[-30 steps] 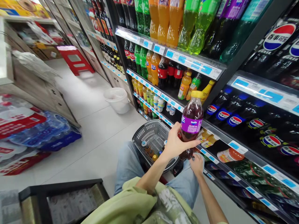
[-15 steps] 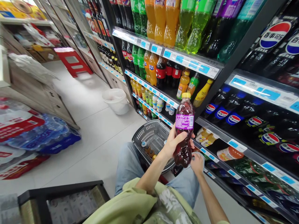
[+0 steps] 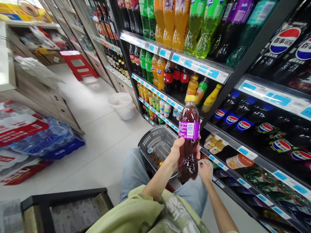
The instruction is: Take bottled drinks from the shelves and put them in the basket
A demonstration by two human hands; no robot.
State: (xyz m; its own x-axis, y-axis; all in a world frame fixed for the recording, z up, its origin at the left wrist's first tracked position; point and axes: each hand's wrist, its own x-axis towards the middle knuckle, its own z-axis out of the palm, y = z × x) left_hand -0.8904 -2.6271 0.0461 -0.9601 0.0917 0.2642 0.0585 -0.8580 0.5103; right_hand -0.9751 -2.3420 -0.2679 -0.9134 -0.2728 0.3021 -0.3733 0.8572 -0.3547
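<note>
My left hand (image 3: pixel 177 152) is wrapped round a soda bottle (image 3: pixel 189 161) of dark red-purple drink, with a yellow cap and a purple label. The bottle is upright, its barcode side towards me, above the edge of a grey shopping basket (image 3: pixel 165 142). Several small bottles (image 3: pixel 154 155) lie at the near side of that basket, partly hidden by my forearm. My right hand (image 3: pixel 205 170) rests by my right knee, fingers curled in, with nothing visible in them. It is just right of the bottle's lower part and does not hold it.
Drink shelves (image 3: pixel 199 69) with price strips run along the right, filled with sodas and cola. A white bucket (image 3: pixel 122 106) and a red stool (image 3: pixel 79 66) stand on the floor ahead. Shrink-wrapped bottle packs (image 3: pixel 46 136) are at the left, a black-framed box (image 3: pixel 65 210) at the lower left.
The soda bottle has come slightly lower and nearer, and has turned so that its barcode faces me. My right hand has barely moved.
</note>
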